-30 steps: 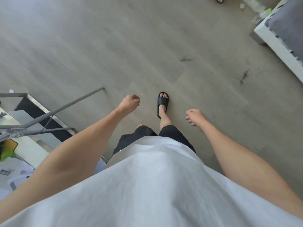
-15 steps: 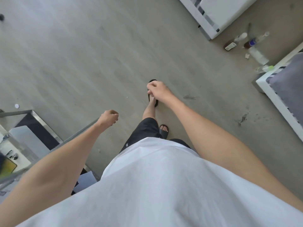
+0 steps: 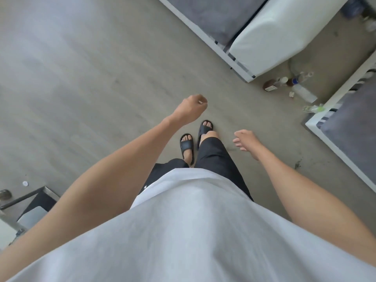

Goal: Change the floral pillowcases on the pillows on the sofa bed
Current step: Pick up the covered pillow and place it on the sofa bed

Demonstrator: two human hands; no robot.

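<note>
I look down at a grey floor while walking. My left hand point(image 3: 192, 108) swings ahead of me as a loose fist with nothing in it. My right hand point(image 3: 247, 142) hangs lower on the right, fingers apart and empty. A white sofa bed point(image 3: 205, 33) with a grey mattress and a white arm cushion point(image 3: 284, 31) reaches across the top. A second white-framed piece with a grey pad point(image 3: 350, 127) is at the right edge. No pillow or floral pillowcase is in view.
Several bottles point(image 3: 293, 86) and small litter lie on the floor between the two white frames. A metal-framed glass table point(image 3: 30, 206) stands at the lower left. My feet in black slides point(image 3: 186, 147) are below my hands.
I have stepped forward; the sofa bed has come further into view at the top. My left hand swung forward and my right hand swung back to my side.
</note>
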